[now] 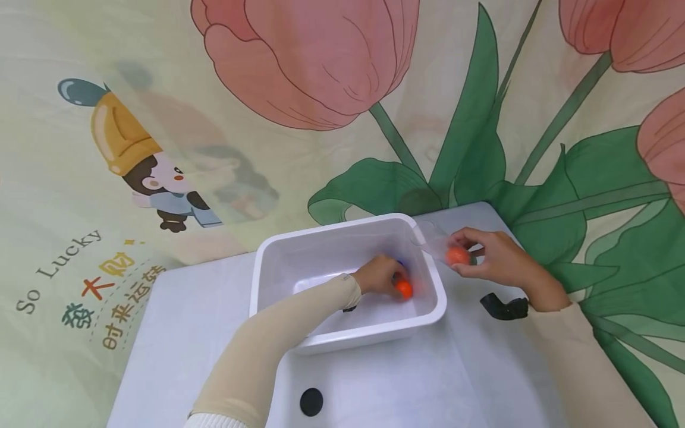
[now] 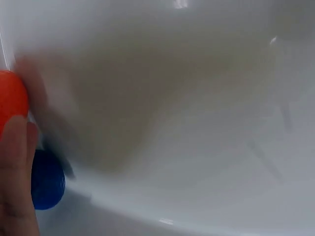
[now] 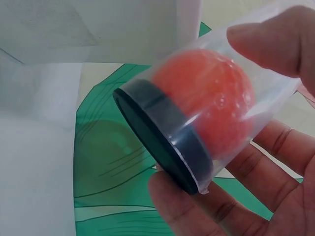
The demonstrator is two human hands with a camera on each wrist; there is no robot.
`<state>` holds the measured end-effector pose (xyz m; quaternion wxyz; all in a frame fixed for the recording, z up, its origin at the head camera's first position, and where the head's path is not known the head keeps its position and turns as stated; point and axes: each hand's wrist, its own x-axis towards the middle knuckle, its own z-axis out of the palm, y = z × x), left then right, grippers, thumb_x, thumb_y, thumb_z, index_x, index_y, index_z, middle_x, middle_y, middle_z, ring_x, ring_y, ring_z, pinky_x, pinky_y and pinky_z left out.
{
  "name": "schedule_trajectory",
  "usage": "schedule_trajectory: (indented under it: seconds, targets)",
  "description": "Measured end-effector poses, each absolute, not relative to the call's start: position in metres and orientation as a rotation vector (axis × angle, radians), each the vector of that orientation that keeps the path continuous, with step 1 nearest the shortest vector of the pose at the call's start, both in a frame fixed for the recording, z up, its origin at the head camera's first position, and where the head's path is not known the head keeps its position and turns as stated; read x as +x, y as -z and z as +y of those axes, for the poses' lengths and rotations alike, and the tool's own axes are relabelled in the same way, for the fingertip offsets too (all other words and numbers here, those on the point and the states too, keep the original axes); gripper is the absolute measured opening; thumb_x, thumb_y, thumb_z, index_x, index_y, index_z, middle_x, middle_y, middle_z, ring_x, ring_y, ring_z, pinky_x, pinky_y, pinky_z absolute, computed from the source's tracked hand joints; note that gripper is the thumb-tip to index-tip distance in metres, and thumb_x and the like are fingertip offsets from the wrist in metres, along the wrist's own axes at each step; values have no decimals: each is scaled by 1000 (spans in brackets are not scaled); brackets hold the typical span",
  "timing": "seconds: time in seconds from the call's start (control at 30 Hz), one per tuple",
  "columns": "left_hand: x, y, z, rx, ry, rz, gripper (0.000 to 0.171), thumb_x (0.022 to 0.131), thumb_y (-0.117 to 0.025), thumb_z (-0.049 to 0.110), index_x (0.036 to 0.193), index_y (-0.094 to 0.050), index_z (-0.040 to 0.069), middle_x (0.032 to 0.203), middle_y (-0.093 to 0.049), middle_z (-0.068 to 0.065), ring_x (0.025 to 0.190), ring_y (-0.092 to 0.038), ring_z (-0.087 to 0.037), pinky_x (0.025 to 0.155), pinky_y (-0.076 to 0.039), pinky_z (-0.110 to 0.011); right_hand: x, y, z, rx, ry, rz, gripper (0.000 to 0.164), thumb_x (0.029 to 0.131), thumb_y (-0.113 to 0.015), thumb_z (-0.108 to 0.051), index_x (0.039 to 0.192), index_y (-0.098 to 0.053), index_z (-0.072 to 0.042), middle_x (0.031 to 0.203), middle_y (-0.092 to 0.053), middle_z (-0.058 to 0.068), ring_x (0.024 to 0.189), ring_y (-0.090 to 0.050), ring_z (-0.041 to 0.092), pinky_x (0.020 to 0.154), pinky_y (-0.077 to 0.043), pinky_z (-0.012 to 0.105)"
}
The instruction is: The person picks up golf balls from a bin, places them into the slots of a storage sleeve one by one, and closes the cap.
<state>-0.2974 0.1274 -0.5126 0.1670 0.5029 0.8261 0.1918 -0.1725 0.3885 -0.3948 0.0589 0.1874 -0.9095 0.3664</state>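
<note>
The L hand (image 1: 381, 274) is down in the white tub (image 1: 374, 329), at its R end, & its fingers pinch an orange ball (image 1: 404, 289). A blue ball (image 2: 48, 182) is just beside those fingers, also in the tub; can't tell if they touch it. The L sleeve (image 1: 278, 333) goes over the tub's near edge.

The R hand (image 1: 495, 257) is outside the tub, by its R end. Its thumb & fingers are bent round a clear tube (image 3: 268, 105). The tube tilts, w/ a 2nd orange ball (image 3: 202, 98) inside it, right by the black cap (image 3: 167, 132). Its other end is over the tub's far R corner; can't tell if it touches the edge.

A flat black disk (image 1: 311, 402) lies on the white table (image 1: 203, 321), in front of the tub. Behind it all is a cloth w/ big pink tulips (image 1: 321, 59), green leaves & the words "So Lucky" (image 1: 59, 270).
</note>
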Motion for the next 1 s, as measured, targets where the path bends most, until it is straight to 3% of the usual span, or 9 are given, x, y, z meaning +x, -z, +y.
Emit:
schedule_trajectory:
  seconds: [0.37,0.6,0.77,1.0]
  targets:
    - [-288,494,122,1434,-462,2333,25,83,-92,23,102,-81,10,92,-77,2,85,-65,-10,78,-48,-15,-168,390,385,572,-1102,-2764,40,82,-90,-1,118,-72,0,106,-76,8,96,-71,30,83,-66,55]
    - [-295,464,106,1306,-645,2361,28,86,-91,21,109,-82,9,102,-80,-1,97,-72,-18,85,-53,-19,-167,392,382,555,-1123,-2777,39,84,-89,-3,119,-72,0,107,-76,9,97,-70,30,84,-66,55]
    - [-298,445,96,1192,-827,2317,30,86,-89,16,112,-80,7,106,-80,-3,90,-76,-12,84,-58,-18,-163,395,382,530,-1114,-2791,39,84,-88,-2,119,-72,0,106,-76,8,97,-69,29,83,-66,52]
    - [-293,415,87,1160,-993,2299,30,87,-89,13,114,-80,5,108,-80,-5,87,-77,-11,85,-60,-20,-160,396,381,525,-1121,-2798,39,84,-88,-2,119,-72,1,106,-76,11,99,-70,33,84,-66,57]
